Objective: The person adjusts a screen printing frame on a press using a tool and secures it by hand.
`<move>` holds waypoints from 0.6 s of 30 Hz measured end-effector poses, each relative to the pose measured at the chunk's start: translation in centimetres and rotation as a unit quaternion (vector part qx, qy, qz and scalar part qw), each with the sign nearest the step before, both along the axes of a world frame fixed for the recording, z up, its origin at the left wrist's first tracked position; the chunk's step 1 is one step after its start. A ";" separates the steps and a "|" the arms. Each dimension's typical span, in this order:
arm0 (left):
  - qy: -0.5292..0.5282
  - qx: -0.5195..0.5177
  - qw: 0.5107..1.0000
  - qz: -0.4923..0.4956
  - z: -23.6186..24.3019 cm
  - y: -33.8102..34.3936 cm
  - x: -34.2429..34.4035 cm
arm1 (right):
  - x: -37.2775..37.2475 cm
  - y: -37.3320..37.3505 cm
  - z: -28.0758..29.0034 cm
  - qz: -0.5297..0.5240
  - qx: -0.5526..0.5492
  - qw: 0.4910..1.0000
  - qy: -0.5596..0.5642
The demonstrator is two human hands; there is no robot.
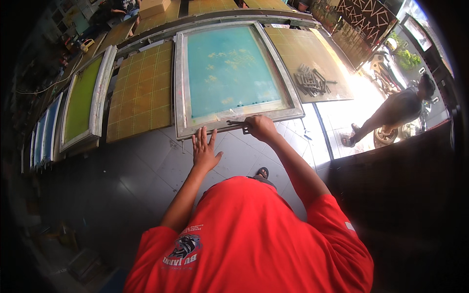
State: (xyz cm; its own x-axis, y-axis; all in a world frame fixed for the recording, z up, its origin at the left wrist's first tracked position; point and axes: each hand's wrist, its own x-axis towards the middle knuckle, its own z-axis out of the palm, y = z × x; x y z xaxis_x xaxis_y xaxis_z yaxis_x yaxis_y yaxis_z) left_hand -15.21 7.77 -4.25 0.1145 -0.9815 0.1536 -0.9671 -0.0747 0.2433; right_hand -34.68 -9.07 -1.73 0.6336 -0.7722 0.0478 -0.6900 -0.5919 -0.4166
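A screen printing frame (298, 105) with a pale metal border and blue-green mesh (229, 68) lies on the bench in front of me. Spread fingers of my left hand (204, 151) rest against its near edge, toward the left corner; that hand holds nothing. Around a dark metal tool (238, 123) with a forked, wrench-like end, my right hand (261, 128) is closed at the middle of the same edge. The tool lies along the border, its forked end pointing left; part of it is hidden in my fist.
On the board (283, 41) to the right sits a heap of grey metal pieces (312, 80). Left of the frame are a brown board (141, 88) and a green-meshed screen (83, 97). A person (403, 107) is at the far right, beside a wheel (385, 136).
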 end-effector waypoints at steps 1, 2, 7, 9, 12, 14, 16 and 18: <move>0.003 0.003 1.000 0.009 0.0 0.2 0.1 | 0.2 0.5 0.5 -0.009 0.003 1.000 -0.020; 0.005 0.003 1.000 0.013 0.0 0.3 0.0 | 0.2 1.0 1.2 -0.020 0.005 0.999 -0.039; 0.007 0.015 0.999 0.036 0.3 -0.1 -0.6 | -0.1 0.5 0.5 -0.003 -0.047 0.998 -0.032; 0.005 0.020 0.999 0.046 0.3 -0.3 -0.9 | -0.5 0.0 0.4 0.008 -0.042 0.999 -0.027; 0.008 0.026 0.998 0.050 0.7 -0.4 -0.9 | -1.1 -0.9 0.8 0.047 -0.004 0.998 -0.046; 0.007 0.037 0.998 0.056 1.2 -0.2 -0.9 | -1.3 -1.1 1.3 0.047 -0.014 0.994 -0.095; 0.007 0.050 0.996 0.068 1.5 -0.4 -1.2 | -2.4 -1.5 1.8 0.007 0.051 0.992 -0.111; 0.002 0.045 0.995 0.085 1.8 -0.8 -1.7 | -3.9 -2.5 0.9 -0.021 0.057 0.987 -0.146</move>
